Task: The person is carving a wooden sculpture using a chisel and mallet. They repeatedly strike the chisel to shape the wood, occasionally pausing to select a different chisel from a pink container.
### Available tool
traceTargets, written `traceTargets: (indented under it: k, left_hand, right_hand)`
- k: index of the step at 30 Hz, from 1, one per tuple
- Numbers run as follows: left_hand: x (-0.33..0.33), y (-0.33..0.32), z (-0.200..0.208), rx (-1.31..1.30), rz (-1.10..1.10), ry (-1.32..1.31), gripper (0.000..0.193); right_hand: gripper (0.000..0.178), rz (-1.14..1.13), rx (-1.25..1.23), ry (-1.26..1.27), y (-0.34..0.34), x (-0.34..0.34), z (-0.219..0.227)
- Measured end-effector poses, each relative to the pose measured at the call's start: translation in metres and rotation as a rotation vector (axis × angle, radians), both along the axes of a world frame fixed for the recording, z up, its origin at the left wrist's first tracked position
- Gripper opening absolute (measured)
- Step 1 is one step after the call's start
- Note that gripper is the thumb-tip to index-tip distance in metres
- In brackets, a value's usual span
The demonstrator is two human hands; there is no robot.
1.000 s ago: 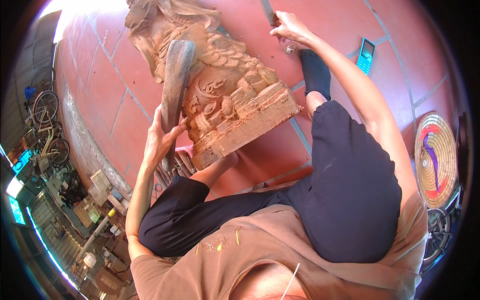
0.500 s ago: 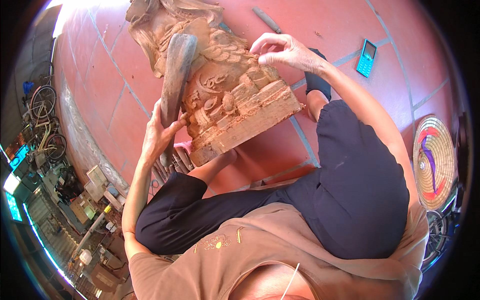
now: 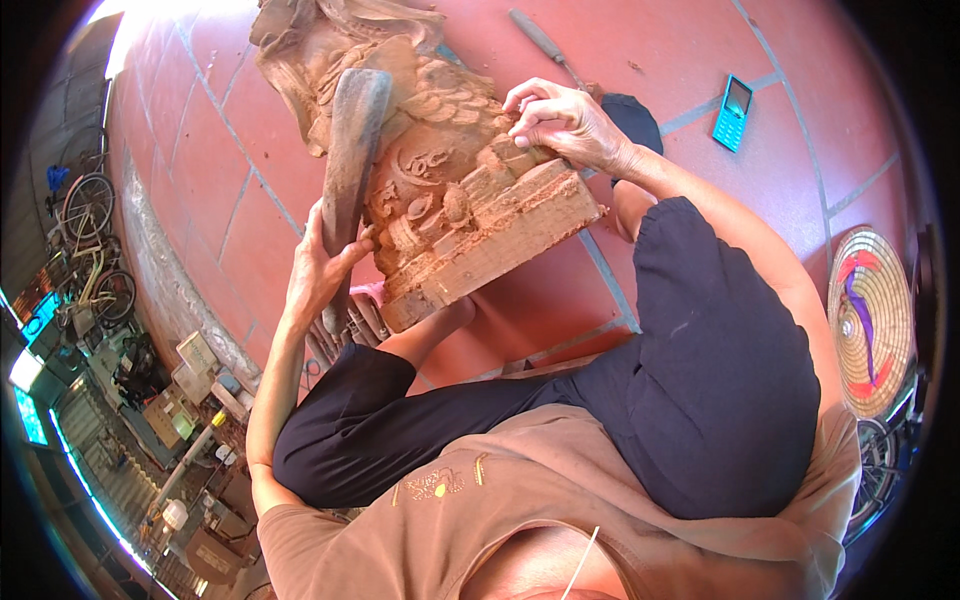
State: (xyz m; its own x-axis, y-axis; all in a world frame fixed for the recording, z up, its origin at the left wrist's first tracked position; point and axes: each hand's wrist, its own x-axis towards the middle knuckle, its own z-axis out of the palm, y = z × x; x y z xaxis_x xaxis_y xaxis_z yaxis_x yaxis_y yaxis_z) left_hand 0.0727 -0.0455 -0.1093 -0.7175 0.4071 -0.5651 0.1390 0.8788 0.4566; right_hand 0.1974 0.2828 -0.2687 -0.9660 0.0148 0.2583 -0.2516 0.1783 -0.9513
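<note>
A brown wood carving with deep relief figures lies on its back in front of me, its flat base edge facing me. My left hand is wrapped round a long, worn wooden mallet, which leans upright against the carving's left side. My left thumb touches the carving's edge. At the carving's right side is my right hand, its fingers bent and thumb drawn in close to the relief. Whatever its fingertips pinch, if anything, is hidden. Beyond it, a chisel with a grey handle lies on the floor.
Red floor tiles surround the carving. A blue keypad phone lies to the right, with a woven hat farther right. Several carving tools lie beside my left leg. Bicycles and clutter line the far left.
My right hand has moved slightly down and its fingers have curled in more, uncovering the chisel's shaft behind it. My left hand and the mallet have stayed put.
</note>
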Motion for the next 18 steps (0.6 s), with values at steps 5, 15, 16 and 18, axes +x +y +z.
traceTargets:
  k: [5,15,16,18]
  left_hand:
    - [0.001,0.005,0.003,0.010,0.029,-0.038,0.076]
    - [0.001,0.001,0.000,0.017,0.011,-0.019,0.076]
    - [0.002,0.002,0.001,0.015,0.026,-0.027,0.076]
    - [-0.001,0.002,0.000,-0.008,0.006,-0.024,0.076]
  right_hand:
    - [0.013,-0.027,0.313,0.010,0.000,-0.004,0.013]
    - [0.038,-0.107,0.677,-0.295,0.077,-0.022,-0.025]
    - [0.039,-0.078,0.438,-0.391,0.063,-0.025,-0.015]
    - [0.041,0.083,-0.104,-0.440,0.035,-0.018,0.005]
